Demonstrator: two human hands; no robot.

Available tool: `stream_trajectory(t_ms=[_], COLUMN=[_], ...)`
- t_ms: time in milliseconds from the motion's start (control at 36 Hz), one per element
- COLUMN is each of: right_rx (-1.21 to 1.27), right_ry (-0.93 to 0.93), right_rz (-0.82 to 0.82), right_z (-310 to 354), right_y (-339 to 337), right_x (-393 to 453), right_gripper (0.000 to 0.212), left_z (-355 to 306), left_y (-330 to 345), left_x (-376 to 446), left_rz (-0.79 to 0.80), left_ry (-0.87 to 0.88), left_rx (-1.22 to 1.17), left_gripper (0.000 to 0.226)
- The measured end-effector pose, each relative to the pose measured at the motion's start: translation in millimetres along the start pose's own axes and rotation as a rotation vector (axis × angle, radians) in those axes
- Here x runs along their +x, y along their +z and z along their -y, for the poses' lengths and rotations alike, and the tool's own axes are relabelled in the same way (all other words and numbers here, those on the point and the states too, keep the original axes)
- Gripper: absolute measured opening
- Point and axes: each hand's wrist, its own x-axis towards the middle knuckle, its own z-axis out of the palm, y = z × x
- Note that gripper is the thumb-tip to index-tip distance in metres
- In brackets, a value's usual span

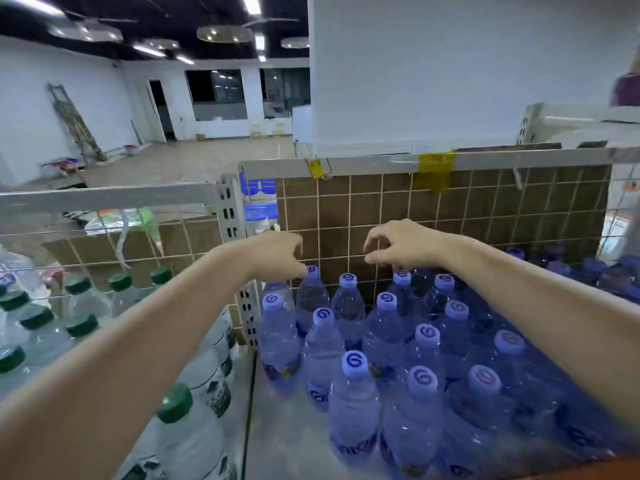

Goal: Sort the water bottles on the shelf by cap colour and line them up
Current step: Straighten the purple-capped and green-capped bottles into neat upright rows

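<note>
Arms: two forearms, bare from the frame's lower edge to the wrists above the shelf
Sleeves: none in view
Left hand: bare, seemingly no ring
Right hand: bare, ungloved
Wrists: no watch or band

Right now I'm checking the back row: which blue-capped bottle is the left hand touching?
The left hand touches the blue-capped bottle second from the left in the back row, fingertips at its cap; the other blue caps nearby stand untouched.
</note>
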Motion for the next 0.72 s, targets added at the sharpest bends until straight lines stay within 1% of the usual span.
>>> stream_trajectory(t_ms=[83,167,222,278,389,500,583,667,722], right_rx=[-0.023,-0.057,-0.122,-0.168,-0.19,-0.174,-0.146,-0.114,-0.101], right_ry=[-0.038,-0.084,-0.137,-0.184,-0.224,-0.223,-0.215,-0.2,-0.193], right_rz=[0.055,0.125,0.15,0.166,0.197,0.232,0.251,0.269,0.276], right_z=[-12.9,-19.3,-20.7,-22.8,-26.2,-25.3,-26.0,-26.7,-27.0], right_y=[1.4,6.1,10.2,15.7,26.5,37.9,44.9,49.1,52.3], right_x=[10.4,21.2,28.6,36.9,50.2,59.2,64.7,68.5,71.4], right_gripper=[0.028,0.036,0.042,0.048,0.054,0.05,0.045,0.037,0.031], left_z=[-1.8,2.0,4.4,4.1,-2.9,-6.2,-3.4,4.0,13.0], left_y=[5.9,13.3,18.6,23.4,34.2,44.1,44.6,41.8,43.0], left_x=[17.5,32.1,40.3,46.7,58.9,68.6,72.1,74.5,76.2], left_rz=[0.015,0.02,0.003,-0.02,-0.035,-0.039,-0.02,0.035,0.105], left_ry=[-0.071,-0.149,-0.187,-0.207,-0.206,-0.189,-0.211,-0.251,-0.284], left_rx=[0.062,0.051,0.036,0.012,-0.045,-0.042,-0.012,0.011,0.064], left_gripper=[0.031,0.035,0.034,0.035,0.048,0.047,0.039,0.033,0.036])
